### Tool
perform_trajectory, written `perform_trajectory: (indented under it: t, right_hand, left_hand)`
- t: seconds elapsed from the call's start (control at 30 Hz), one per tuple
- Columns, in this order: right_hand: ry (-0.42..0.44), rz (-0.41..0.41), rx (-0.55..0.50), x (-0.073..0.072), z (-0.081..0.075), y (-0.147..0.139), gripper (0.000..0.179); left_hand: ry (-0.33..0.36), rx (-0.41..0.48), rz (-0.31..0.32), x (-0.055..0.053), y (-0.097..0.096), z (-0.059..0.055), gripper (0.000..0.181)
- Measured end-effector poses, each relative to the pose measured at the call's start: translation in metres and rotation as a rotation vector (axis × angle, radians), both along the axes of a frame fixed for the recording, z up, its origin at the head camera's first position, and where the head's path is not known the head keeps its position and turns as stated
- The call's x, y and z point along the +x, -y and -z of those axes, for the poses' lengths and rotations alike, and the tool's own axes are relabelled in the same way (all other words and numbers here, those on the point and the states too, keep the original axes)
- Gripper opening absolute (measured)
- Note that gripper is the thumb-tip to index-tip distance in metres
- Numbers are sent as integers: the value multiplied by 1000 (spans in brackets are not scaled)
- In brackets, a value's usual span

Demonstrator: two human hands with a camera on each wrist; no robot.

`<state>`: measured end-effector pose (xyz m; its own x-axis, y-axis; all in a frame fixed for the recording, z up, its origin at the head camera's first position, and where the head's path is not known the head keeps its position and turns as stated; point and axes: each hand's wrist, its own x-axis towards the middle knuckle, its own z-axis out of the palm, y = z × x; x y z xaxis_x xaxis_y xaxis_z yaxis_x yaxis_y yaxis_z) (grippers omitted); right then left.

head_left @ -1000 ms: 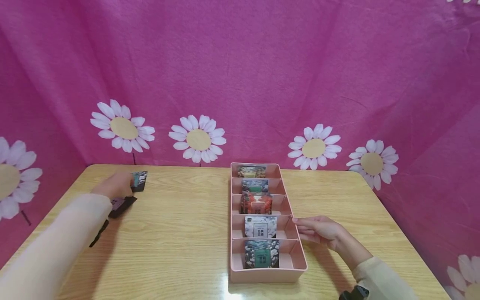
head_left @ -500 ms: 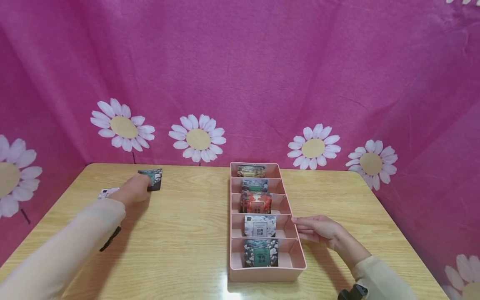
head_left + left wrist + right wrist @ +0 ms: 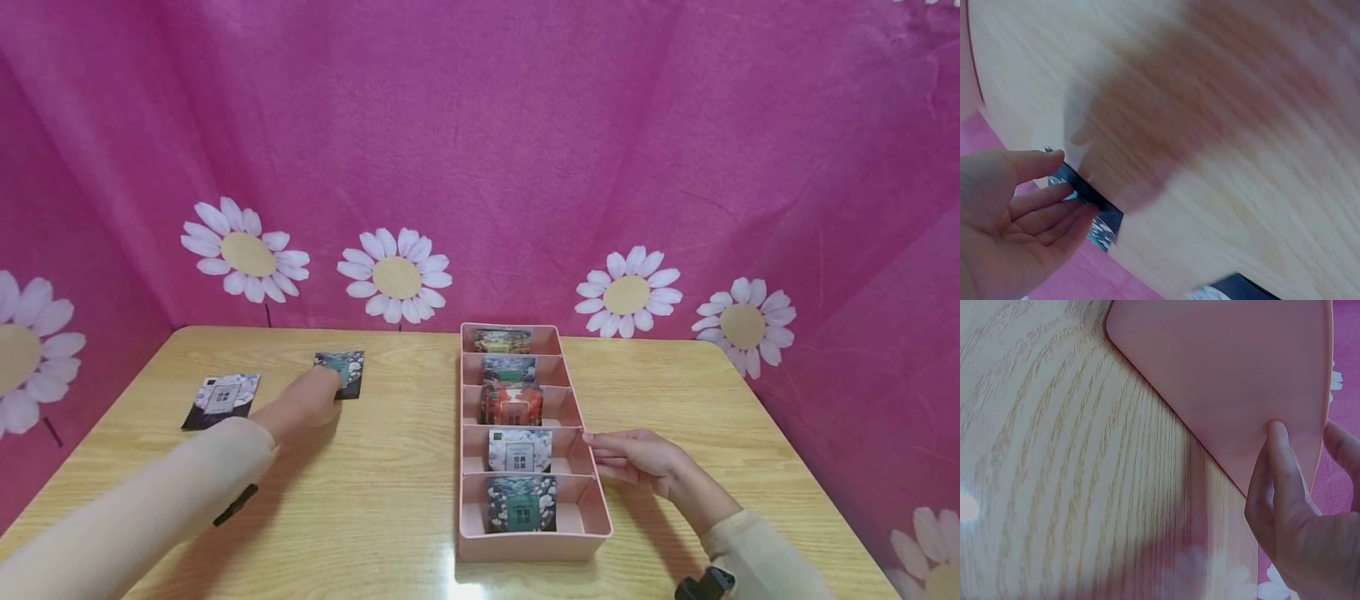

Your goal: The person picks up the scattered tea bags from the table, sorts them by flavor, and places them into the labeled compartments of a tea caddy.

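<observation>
My left hand [image 3: 311,400] pinches a dark green floral sachet [image 3: 350,368] between thumb and fingers, at the table's left half. In the left wrist view the thumb lies on the near edge of that sachet [image 3: 1102,232], with fingertips on its other side. A white floral sachet with a black lower part [image 3: 222,396] lies on the table to the left. My right hand [image 3: 645,460] holds the right side of a pink divided box [image 3: 536,548], thumb at the rim and fingers against the outer wall. The right wrist view shows those fingers [image 3: 1279,469] on the box wall.
The box has several compartments in a row. Sachets stand in them: yellowish [image 3: 502,342], dark green [image 3: 508,369], red [image 3: 512,406], white [image 3: 520,451] and green floral [image 3: 522,506]. A pink flowered curtain [image 3: 480,167] hangs behind the wooden table [image 3: 397,500].
My left hand has moved rightward with the green floral sachet, away from the white sachet, which has come into full view on the table. My right hand and the box stay where they were.
</observation>
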<state>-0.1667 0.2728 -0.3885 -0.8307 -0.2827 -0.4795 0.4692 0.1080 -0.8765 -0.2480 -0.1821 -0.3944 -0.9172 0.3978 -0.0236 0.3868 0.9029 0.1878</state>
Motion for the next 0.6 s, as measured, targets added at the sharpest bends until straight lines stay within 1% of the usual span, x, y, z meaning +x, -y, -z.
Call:
perform_trajectory:
  t: [0.07,0.1,0.23,0.3,0.4,0.5,0.6]
  right_hand:
    - [0,6,2,0,0,-1,28]
    - [0,9,1,1,0,-1,29]
    - [2,11,-3,0,-1,-1,28]
    - [5,11,-4,0,-1,-2,26]
    - [8,13,-3,0,-1,-1,25]
    - [12,17,0,0,-1,0,26]
    - [14,21,2,1,-1,1,27]
  left_hand:
    - [-20,10,26,8,-7,0,17]
    - [-16,19,33,12,-11,0,18]
    - [38,38,20,34,-25,-3,19]
    - [70,35,-4,45,-33,-5,16]
    - [84,24,-21,58,-43,-6,13]
    - [93,1,-31,68,-48,-8,8]
    - [105,1,-43,70,-49,-9,7]
